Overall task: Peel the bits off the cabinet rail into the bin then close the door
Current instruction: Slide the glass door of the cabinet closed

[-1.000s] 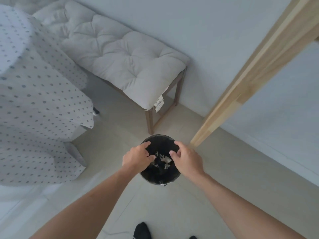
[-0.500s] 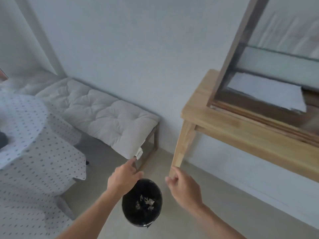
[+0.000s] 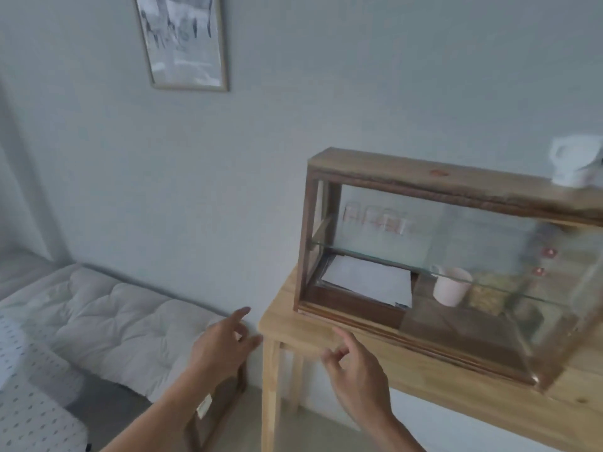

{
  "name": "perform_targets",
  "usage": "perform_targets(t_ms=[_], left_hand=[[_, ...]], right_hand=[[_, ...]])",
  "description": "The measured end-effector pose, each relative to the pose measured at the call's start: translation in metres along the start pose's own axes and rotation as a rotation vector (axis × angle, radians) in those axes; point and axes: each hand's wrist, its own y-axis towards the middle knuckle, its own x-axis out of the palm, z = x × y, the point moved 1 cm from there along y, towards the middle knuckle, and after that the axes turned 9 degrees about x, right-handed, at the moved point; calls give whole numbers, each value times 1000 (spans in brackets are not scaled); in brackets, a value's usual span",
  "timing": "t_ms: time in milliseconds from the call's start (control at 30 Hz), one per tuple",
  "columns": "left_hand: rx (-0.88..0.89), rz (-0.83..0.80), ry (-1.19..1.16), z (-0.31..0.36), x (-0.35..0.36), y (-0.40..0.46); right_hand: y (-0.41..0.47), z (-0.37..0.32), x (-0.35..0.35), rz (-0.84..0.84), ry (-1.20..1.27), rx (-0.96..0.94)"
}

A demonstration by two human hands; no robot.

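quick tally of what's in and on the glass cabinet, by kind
Pink cups inside, lower level: 1
White paper sheets or stacks inside, lower left: 1
White jugs on top, right end: 1
Blurred tan item beside the pink cup, cannot identify: 1
Total: 4

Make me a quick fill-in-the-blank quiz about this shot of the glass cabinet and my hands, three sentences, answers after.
1. The glass-fronted dark wood cabinet stands on a light wooden ____.
2. Inside it, the pale pink cup sits to the ____ of the white sheet of paper.
3. The left hand and right hand both hold ____.

Missing words: table; right; nothing
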Motion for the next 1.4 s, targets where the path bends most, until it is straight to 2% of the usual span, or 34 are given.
perform_targets(t_ms=[167, 433, 567, 700, 900, 1000, 1167, 1400], left_hand=[[97, -15, 3, 69, -7, 31], [166, -17, 8, 118, 7, 58], [135, 16, -25, 117, 13, 70], [97, 4, -1, 100, 18, 79], [164, -122, -99, 79, 30, 92], [257, -145, -129, 81, 34, 90], [338, -184, -183, 82, 44, 88], [351, -149, -245, 80, 55, 86]], right_hand=[[14, 6, -62, 108, 10, 8], [38, 18, -110, 234, -28, 25], [45, 25, -124, 274, -44, 11], [52, 38, -127, 393, -165, -99], [62, 63, -132, 610, -440, -261], [75, 77, -148, 619, -594, -298], [96, 93, -171, 619, -774, -217], [114, 105, -171, 585, -858, -198]])
